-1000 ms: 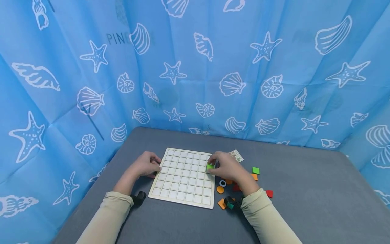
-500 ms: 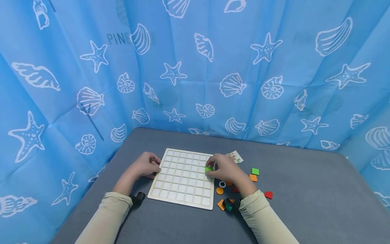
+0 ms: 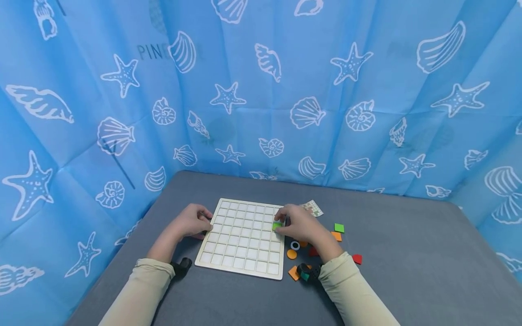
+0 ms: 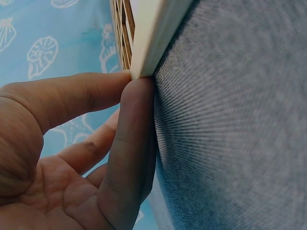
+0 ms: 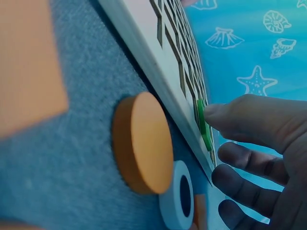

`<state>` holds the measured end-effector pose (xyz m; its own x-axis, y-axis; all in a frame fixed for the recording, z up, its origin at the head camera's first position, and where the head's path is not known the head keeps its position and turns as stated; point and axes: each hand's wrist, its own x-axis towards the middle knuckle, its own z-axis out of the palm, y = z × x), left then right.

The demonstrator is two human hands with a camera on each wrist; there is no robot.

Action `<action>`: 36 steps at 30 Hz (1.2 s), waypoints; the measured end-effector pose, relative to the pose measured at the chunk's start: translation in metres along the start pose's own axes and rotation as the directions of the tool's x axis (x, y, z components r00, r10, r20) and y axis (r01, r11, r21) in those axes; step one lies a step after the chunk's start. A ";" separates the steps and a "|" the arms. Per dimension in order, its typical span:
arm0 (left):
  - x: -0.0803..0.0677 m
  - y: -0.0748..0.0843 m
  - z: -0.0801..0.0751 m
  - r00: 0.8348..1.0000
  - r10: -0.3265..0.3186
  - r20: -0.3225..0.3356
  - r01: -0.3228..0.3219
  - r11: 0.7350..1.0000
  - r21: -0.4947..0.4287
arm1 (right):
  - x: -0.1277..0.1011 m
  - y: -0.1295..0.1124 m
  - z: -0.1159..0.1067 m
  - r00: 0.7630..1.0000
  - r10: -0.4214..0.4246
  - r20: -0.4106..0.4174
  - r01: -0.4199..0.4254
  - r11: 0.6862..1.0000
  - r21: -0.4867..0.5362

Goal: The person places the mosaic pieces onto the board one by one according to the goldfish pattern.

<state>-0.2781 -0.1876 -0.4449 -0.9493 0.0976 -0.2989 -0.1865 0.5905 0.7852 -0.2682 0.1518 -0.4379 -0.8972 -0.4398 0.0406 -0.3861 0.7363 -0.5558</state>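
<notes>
A pale wooden board (image 3: 242, 242) with a grid of square recesses lies on the grey table. At its left edge, my left hand (image 3: 189, 221) grips the rim; thumb and forefinger meet the edge in the left wrist view. My right hand (image 3: 302, 222) is over the board's right side, holding a green square tile (image 3: 277, 226) between thumb and forefinger. In the right wrist view the thumb lies on the green tile, which sits at a recess near the rim, while the other fingers curl loosely beside it. The forefinger is hidden there.
Right of the board lie an orange disc (image 3: 291, 254), a white ring (image 3: 295, 245), an orange square (image 3: 293, 273), a red piece (image 3: 357, 259) and another green square (image 3: 339, 227). Behind the right hand is a small patterned card (image 3: 313, 208). A blue shell-print curtain (image 3: 261, 108) hangs behind the table.
The green tile, tilted up in my right fingers earlier, now lies flatter against the board. My left hand stays at the left edge. The head view has shifted slightly.
</notes>
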 end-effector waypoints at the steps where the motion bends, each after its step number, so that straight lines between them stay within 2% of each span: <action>1: 0.000 0.000 0.000 1.000 0.001 -0.001 -0.001 1.000 0.002 | 0.000 0.000 0.000 1.000 0.007 -0.002 -0.007 1.000 0.003; 11: 0.000 -0.002 0.000 1.000 -0.005 -0.005 0.005 1.000 0.001 | 0.000 0.002 -0.001 0.999 0.033 0.004 -0.033 0.999 0.014; 17: 0.001 -0.003 -0.001 1.000 0.002 -0.007 -0.002 1.000 0.005 | -0.004 0.009 -0.017 0.998 0.062 -0.014 -0.061 0.996 0.061; 21: 0.000 -0.002 -0.002 1.000 0.004 -0.010 -0.004 1.000 0.006 | -0.011 0.024 -0.034 0.995 0.083 -0.048 -0.079 0.994 0.077; 26: -0.001 -0.001 -0.002 1.000 -0.009 -0.008 0.009 1.000 0.008 | -0.025 0.047 -0.056 0.987 0.148 -0.054 -0.143 0.986 0.091; 36: -0.002 0.001 -0.001 1.000 0.018 0.013 -0.018 1.000 -0.010 | -0.060 0.087 -0.088 0.977 0.211 0.015 -0.212 0.970 0.118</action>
<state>-0.2766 -0.1874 -0.4428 -0.9491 0.1181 -0.2918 -0.1723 0.5809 0.7955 -0.2673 0.2872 -0.4160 -0.9552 -0.2820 -0.0902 -0.1594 0.7466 -0.6459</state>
